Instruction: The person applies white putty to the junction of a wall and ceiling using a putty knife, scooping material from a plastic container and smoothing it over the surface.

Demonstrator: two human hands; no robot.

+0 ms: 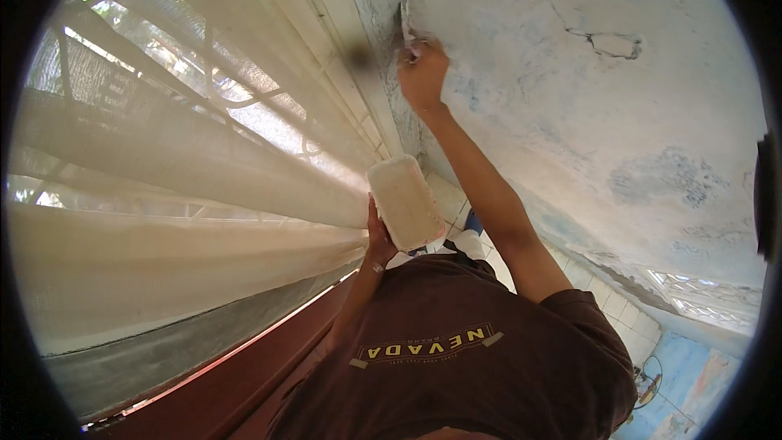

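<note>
My left hand [378, 232] is wrapped round the side of a shallow, cream-coloured rectangular tub [403, 200] with rounded corners, held in front of my body. Whether its pale face is bare or coated, I cannot make out. Higher up, my right arm reaches to the wall corner, where my right hand [424, 75] is closed, its fingers bent. Something small and pale shows at the fingertips, too indistinct to name. The fingers are at a rough, dark crack [404, 12] running along the corner.
Left of me hangs a sheer cream curtain [163, 147] over a window with a curved grille. The white-blue wall [554, 90] at right has patchy paint and a chipped spot [612, 44]. White floor tiles [627, 322] lie below, and a reddish-brown surface [236, 383] is at lower left.
</note>
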